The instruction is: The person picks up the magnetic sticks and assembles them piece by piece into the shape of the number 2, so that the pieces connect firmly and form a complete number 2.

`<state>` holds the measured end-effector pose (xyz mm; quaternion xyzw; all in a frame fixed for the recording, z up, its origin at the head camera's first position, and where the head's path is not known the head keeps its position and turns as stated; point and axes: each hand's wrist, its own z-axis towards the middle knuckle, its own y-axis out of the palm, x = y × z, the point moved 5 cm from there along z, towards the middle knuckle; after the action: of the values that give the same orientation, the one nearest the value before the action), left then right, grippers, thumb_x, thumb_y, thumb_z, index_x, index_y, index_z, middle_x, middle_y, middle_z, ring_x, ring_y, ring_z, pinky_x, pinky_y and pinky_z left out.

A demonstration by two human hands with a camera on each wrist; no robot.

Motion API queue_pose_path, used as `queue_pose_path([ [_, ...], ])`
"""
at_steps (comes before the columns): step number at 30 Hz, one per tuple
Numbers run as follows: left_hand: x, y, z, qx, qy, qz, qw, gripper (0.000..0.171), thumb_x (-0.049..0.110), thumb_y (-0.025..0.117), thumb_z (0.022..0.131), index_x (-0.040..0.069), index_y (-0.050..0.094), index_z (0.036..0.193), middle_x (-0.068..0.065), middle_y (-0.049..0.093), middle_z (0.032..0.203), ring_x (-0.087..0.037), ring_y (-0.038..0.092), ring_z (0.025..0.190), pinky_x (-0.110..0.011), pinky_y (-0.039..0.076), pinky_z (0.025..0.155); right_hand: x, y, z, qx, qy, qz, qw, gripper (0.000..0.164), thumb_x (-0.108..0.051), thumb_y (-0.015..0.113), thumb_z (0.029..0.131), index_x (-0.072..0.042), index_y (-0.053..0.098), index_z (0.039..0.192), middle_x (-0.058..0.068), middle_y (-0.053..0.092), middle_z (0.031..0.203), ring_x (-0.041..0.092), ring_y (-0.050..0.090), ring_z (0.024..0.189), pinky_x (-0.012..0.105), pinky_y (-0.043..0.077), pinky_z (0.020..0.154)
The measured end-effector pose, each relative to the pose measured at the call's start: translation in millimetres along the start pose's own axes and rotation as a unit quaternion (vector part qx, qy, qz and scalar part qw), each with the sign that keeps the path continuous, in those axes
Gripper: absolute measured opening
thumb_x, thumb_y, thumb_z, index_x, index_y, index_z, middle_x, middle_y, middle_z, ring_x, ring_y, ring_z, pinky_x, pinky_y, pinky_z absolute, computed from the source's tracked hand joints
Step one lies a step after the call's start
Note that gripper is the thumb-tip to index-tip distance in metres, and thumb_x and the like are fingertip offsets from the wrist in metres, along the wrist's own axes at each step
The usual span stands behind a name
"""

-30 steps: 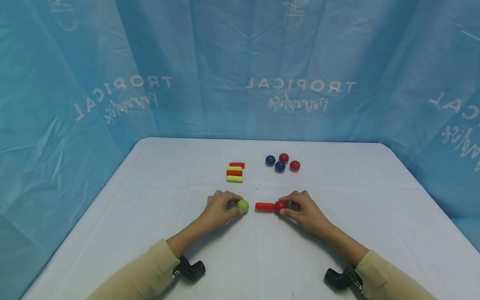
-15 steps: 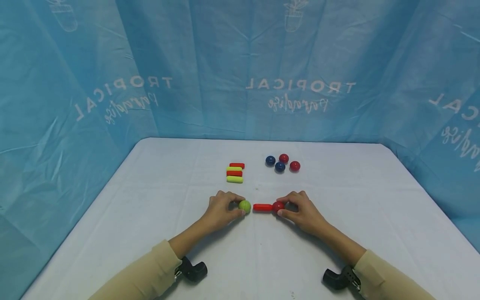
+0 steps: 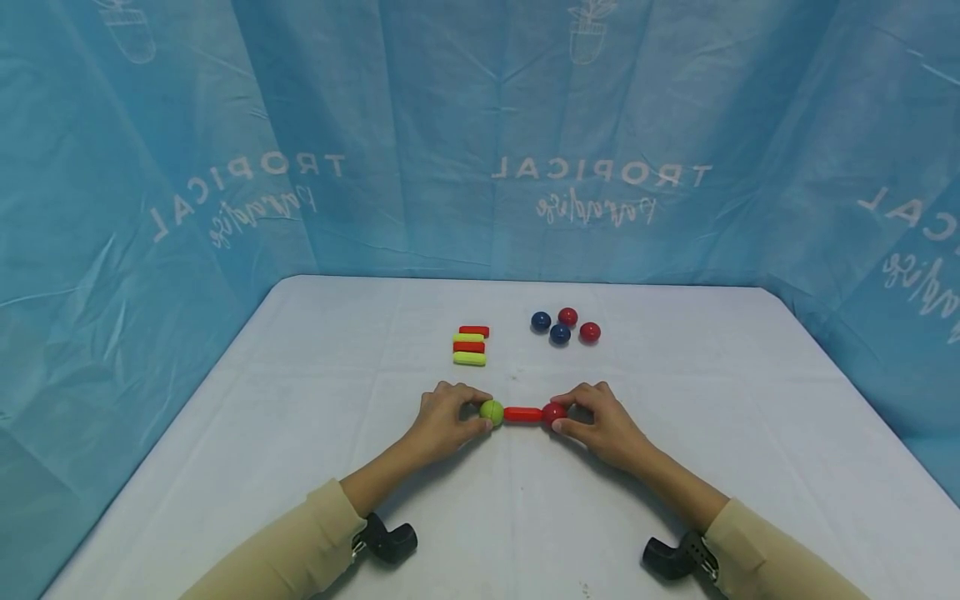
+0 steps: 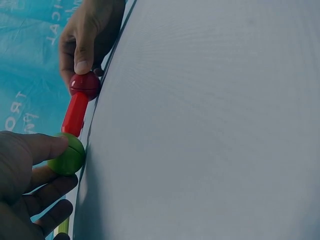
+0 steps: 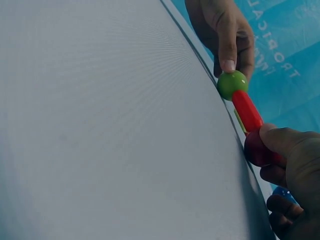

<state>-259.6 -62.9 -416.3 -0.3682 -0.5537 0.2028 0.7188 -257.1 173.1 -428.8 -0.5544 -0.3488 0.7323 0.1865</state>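
Observation:
My left hand (image 3: 447,423) pinches a green ball (image 3: 491,412) between thumb and fingers. My right hand (image 3: 602,423) pinches a dark red ball (image 3: 553,413) the same way. Between the two balls runs a short red stick (image 3: 522,414), one end at each ball, all three in a line. The left wrist view shows the green ball (image 4: 69,156) close, with a groove across it, at the end of the red stick (image 4: 75,114). In the right wrist view the red ball (image 5: 260,148) sits under the thumb, and the green ball (image 5: 232,85) is at the stick's far end.
Behind the hands, on the white table (image 3: 337,333), lies a stack of red and yellow sticks (image 3: 469,346). To its right are two blue balls (image 3: 559,334) and two red balls (image 3: 589,332). A blue printed curtain (image 3: 450,208) hangs beyond the table.
The red ball and stick have moved left with my right hand, and the green ball slightly right with my left. The gap between the green ball and the stick has closed.

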Motion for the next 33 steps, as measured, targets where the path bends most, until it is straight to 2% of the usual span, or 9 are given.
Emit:
queue_pose_path([
  [14,-1.3,-2.6,-1.3,0.007,0.01,-0.009,0.9999,0.03,0.024,0.074,0.079,0.014,0.07,0.107,0.002,0.069,0.101,-0.016,0.049,0.098,-0.042,0.03,0.091,-2,2,9,-0.011,0.008,0.0,1.0,0.04,-0.036,0.072,0.081,-0.021,0.066,0.118,-0.006,0.062,0.106,0.017,0.045,0.098,0.028,0.042,0.076],
  [24,0.6,-2.8,-2.0,0.014,-0.001,0.001,0.9999,0.03,0.025,0.075,0.079,0.015,0.07,0.106,0.002,0.068,0.1,-0.016,0.049,0.098,-0.04,0.031,0.089,-22,10,51,-0.001,0.003,-0.02,1.0,0.039,-0.035,0.07,0.083,-0.019,0.066,0.118,-0.005,0.063,0.106,0.018,0.046,0.105,0.033,0.046,0.082],
  [33,2.4,-2.7,-4.2,0.026,0.012,0.006,0.9996,0.029,0.024,0.075,0.078,0.014,0.071,0.106,0.0,0.069,0.101,-0.017,0.051,0.095,-0.042,0.032,0.088,-43,28,89,0.015,-0.017,-0.064,0.998,0.037,-0.033,0.072,0.082,-0.018,0.068,0.115,0.0,0.066,0.106,0.019,0.048,0.104,0.037,0.046,0.083],
])
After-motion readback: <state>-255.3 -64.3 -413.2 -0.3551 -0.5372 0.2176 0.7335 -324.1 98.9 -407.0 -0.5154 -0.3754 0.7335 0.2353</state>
